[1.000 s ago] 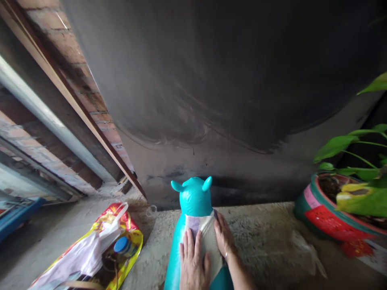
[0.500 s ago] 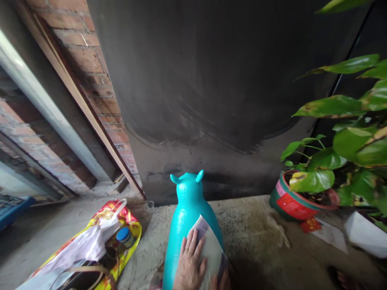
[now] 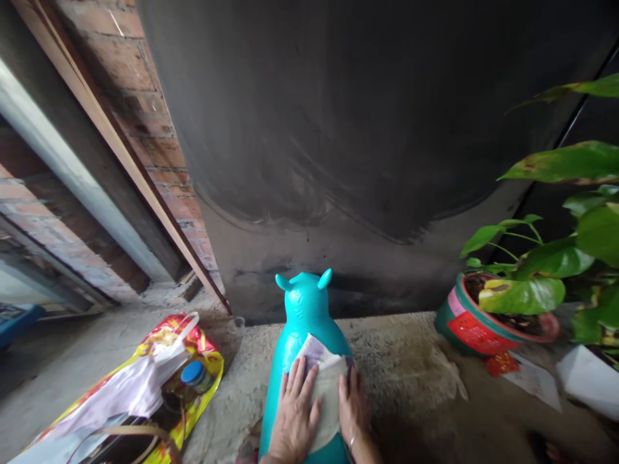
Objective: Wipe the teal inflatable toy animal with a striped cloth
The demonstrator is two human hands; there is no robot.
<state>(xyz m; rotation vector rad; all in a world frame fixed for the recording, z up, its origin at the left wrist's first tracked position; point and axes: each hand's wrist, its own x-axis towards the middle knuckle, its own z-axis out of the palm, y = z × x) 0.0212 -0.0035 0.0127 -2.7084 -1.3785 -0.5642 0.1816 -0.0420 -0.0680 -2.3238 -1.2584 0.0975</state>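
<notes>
A turquoise inflatable animal toy (image 3: 304,309) with two small ears stands on the rough concrete floor, facing the dark wall. A pale cloth (image 3: 325,380) lies across its back. My left hand (image 3: 293,419) presses flat on the cloth's left side, fingers spread. My right hand (image 3: 354,409), with a ring on one finger, rests flat on the cloth's right edge. Both hands lie on the cloth against the toy's back.
A yellow and red bag (image 3: 145,393) holding a blue-capped bottle (image 3: 194,374) lies at the left. A potted plant in a red and green pot (image 3: 476,322) stands at the right. A dark wall (image 3: 362,129) rises ahead, brick wall (image 3: 145,96) at left.
The cloth and my hands have shifted on the toy's back; my right hand, nearly out of view half a second ago, is back flat on the cloth. The view has swung slightly.
</notes>
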